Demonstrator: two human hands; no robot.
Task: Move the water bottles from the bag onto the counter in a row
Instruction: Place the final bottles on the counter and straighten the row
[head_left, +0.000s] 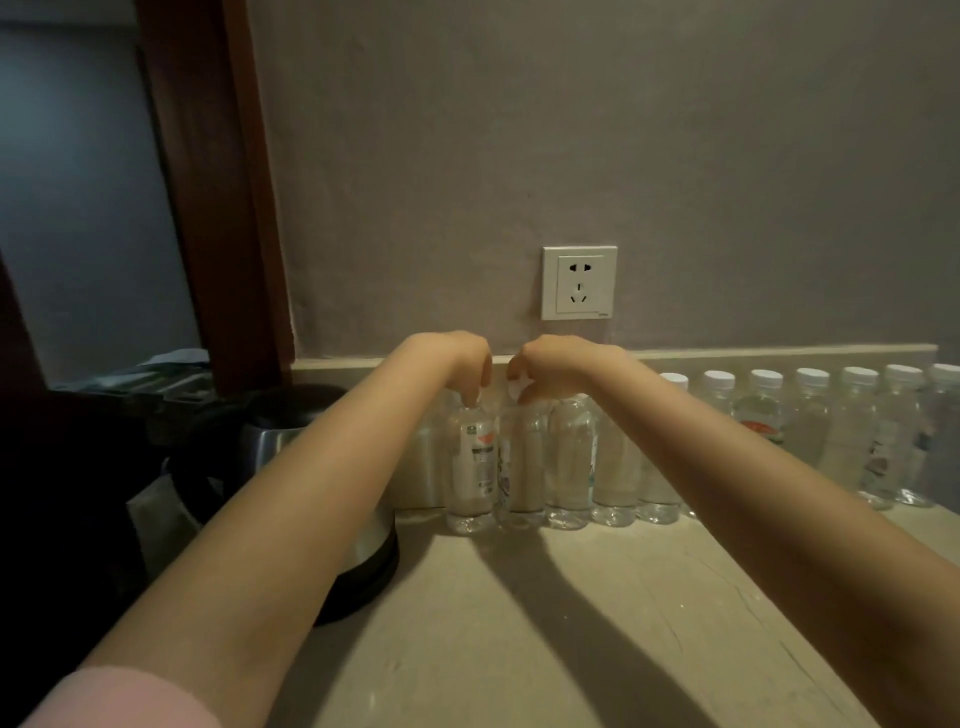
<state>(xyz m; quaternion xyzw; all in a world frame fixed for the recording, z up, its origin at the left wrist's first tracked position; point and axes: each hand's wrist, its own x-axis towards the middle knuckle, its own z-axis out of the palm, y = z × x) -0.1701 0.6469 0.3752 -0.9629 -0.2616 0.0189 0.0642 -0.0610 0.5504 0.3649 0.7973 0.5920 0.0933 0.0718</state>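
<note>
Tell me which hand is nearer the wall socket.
Right. The right hand hangs just below the wall socket, slightly left of it; the left hand is farther left, at the same height.

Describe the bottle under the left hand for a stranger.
Below the wall socket, water bottles line the counter's back. Near the kettle, the left hand grips one bottle by its cap; unlike its neighbours, its white-and-red label faces forward.
</note>
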